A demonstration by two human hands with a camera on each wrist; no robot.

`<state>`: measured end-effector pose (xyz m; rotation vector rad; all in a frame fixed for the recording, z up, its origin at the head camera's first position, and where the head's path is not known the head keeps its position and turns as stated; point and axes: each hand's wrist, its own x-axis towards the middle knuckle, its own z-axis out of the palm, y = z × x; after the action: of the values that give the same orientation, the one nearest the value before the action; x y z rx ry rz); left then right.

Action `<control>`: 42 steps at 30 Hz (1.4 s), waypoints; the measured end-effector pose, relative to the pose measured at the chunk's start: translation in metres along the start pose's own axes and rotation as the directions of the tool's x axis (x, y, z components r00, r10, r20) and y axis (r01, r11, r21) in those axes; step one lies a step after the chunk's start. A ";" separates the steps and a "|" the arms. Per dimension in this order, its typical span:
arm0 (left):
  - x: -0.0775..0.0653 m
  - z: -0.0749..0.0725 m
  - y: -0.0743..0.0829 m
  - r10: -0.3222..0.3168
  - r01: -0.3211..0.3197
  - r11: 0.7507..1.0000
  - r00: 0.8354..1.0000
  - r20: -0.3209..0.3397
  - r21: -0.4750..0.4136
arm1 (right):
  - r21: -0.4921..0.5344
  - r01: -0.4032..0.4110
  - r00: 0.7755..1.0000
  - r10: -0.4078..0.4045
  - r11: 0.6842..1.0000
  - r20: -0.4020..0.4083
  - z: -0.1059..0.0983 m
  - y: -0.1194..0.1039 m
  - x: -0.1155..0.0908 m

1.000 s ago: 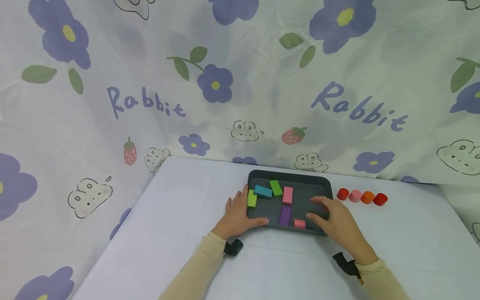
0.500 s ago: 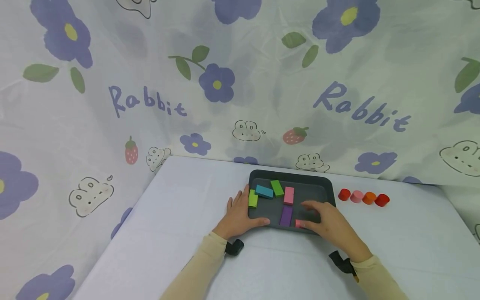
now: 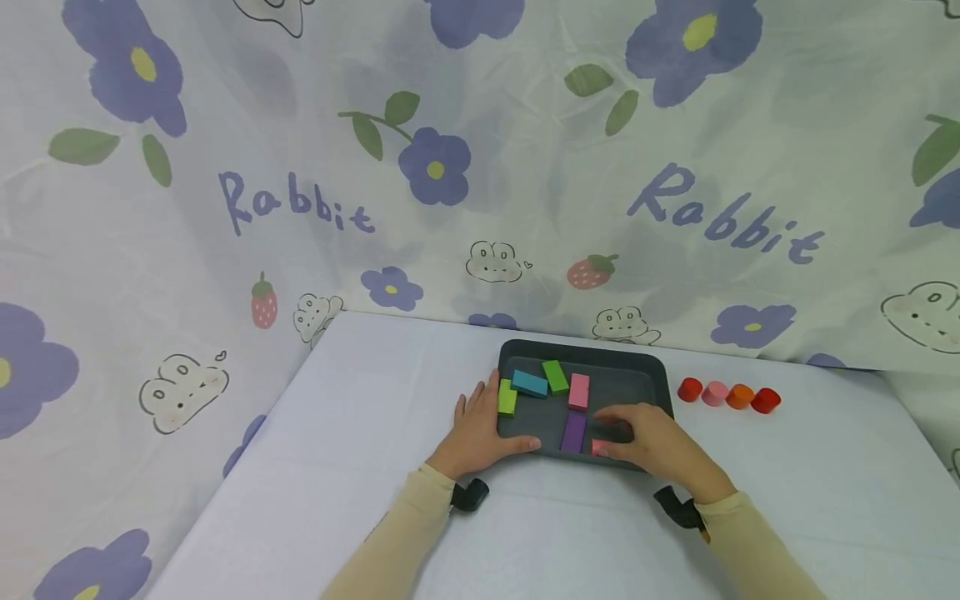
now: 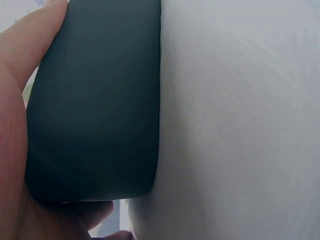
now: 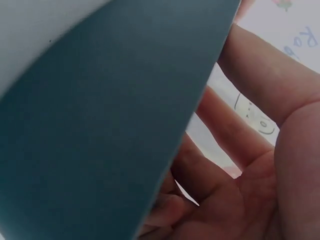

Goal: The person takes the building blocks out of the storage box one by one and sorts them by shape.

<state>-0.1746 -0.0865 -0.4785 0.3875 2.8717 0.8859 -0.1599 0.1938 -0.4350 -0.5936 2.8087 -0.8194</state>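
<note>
A dark grey tray (image 3: 622,387) lies on the table in the head view. My left hand (image 3: 476,433) rests at its left end, fingers spread along the side and thumb on the near rim. The left wrist view shows that hand against the tray's dark outer wall. Over the tray's right part is my right hand (image 3: 648,437), its thumb at a small pink piece (image 3: 597,447) near the front wall. The index finger stands apart from the thumb, farther back. A purple block (image 3: 573,432) lies just left of that piece. In the right wrist view, the tray wall hides the fingertips.
Inside the tray lie a pink block (image 3: 578,392), a green block (image 3: 555,377), a blue block (image 3: 529,384) and a lime block (image 3: 507,398). Right of the tray stands a row of red, pink and orange cylinders (image 3: 739,397). A printed cloth (image 3: 525,208) hangs behind the table.
My right hand has moved left and toward the small pink piece, its thumb now partly covering it. The left hand stays at the tray's left end.
</note>
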 end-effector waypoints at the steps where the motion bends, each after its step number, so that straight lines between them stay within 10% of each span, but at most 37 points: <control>1: 0.000 0.000 0.000 0.000 0.000 1.000 1.000 0.000 -0.001 | -0.004 0.004 1.000 -0.004 1.000 0.004 0.000 0.000 0.001; 42: 0.001 0.000 -0.001 0.005 -0.005 1.000 1.000 0.004 0.006 | -0.098 0.055 0.998 -0.054 0.994 0.017 0.007 0.001 0.007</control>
<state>-0.1754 -0.0870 -0.4786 0.3968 2.8717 0.8769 -0.1650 0.1880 -0.4421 -0.6911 2.8440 -0.6865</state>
